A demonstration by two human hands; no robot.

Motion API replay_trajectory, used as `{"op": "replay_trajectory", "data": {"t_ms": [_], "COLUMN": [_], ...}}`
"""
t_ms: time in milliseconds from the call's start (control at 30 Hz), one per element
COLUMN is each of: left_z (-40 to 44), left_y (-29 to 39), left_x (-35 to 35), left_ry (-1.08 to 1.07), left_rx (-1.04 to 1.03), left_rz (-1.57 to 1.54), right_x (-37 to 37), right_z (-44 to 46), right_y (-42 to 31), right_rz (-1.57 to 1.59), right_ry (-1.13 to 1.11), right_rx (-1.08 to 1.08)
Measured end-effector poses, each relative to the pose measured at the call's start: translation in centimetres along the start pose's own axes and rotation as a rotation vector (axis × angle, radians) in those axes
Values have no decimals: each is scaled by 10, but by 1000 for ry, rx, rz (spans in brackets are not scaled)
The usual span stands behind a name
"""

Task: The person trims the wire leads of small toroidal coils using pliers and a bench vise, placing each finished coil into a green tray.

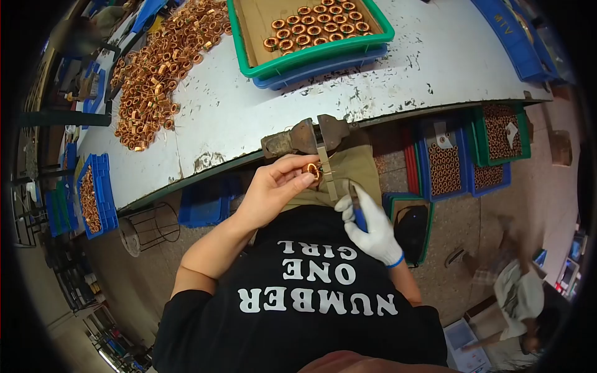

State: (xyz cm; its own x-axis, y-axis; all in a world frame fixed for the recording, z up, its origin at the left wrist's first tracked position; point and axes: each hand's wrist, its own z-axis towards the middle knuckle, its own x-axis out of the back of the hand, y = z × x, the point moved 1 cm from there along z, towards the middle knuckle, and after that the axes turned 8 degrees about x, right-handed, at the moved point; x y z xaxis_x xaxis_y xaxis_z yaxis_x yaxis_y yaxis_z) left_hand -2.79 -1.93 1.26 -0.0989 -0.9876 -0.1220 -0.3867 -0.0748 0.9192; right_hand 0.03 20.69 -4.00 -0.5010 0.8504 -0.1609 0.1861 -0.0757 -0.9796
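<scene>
Between the thumb and fingers of my bare left hand (273, 186) is a copper-wound ring (312, 171), held against a narrow metal strip (326, 174). That strip extends toward me from a vise (317, 135) at the table's edge. My right hand (371, 227), in a white glove, is closed around a tool with blue handles (359, 217), just right of the strip. The tool's tip points toward the table and looks apart from the ring.
A large pile of copper rings (155, 81) covers the table's left part. A green tray (249, 69) holds rings in rows. Blue bins (463, 189) and a green bin (527, 149) stand below at right. Another person (522, 298) is at lower right.
</scene>
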Motion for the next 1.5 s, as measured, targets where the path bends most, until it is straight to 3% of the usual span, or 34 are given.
{"op": "replay_trajectory", "data": {"t_ms": [133,300,500,633,800,967,1167,1300,1500], "left_z": [-7,-10,-8,-8,-7,-9,-6,-9,-8], "left_y": [-2,-7,-7,-6,-7,-4,-8,-4,-6], "left_x": [-7,-10,-9,-14,-15,-19,-21,-19,-18], "left_ry": [79,126,99,133,141,158,153,138,159], "left_rx": [97,56,77,28,-3,-23,-52,-28,-48], "left_rz": [-295,-272,-280,-227,-193,-131,-177,-158,-94], "right_x": [14,14,8,6,11,7,14,5,10], "right_z": [14,34,31,14,10,11,0,14,28], "right_y": [-49,-67,-74,-73,-47,-34,-17,-11,-15], "right_rz": [-697,-860,-846,-978,-581,-155,-115,-240,-274], "right_ry": [-12,-13,-49,-113,-19,-19,-111,-39,-61], "right_rx": [243,431,348,422,181,182,-12,147,172]}}
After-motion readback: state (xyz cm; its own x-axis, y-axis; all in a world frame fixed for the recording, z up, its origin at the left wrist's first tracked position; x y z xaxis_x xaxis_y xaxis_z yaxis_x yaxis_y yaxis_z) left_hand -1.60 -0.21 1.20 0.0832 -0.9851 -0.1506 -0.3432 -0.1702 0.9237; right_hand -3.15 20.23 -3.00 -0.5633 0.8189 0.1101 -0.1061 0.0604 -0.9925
